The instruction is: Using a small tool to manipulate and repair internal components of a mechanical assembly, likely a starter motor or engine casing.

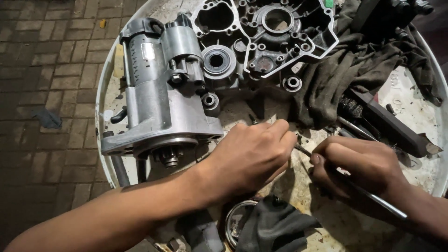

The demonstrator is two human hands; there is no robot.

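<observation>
Just below the grey starter motor [161,93], on the round white tabletop [410,112], both hands meet over a thin metal rod [373,198]. The left hand [252,156] lies knuckles up, its fingers bunched together at the rod's tip; what they pinch there is hidden. The right hand [361,163] curls its fingers tight around the rod. To the right of the motor sits an aluminium engine casing [266,37], with a dark rag [345,74] further right.
</observation>
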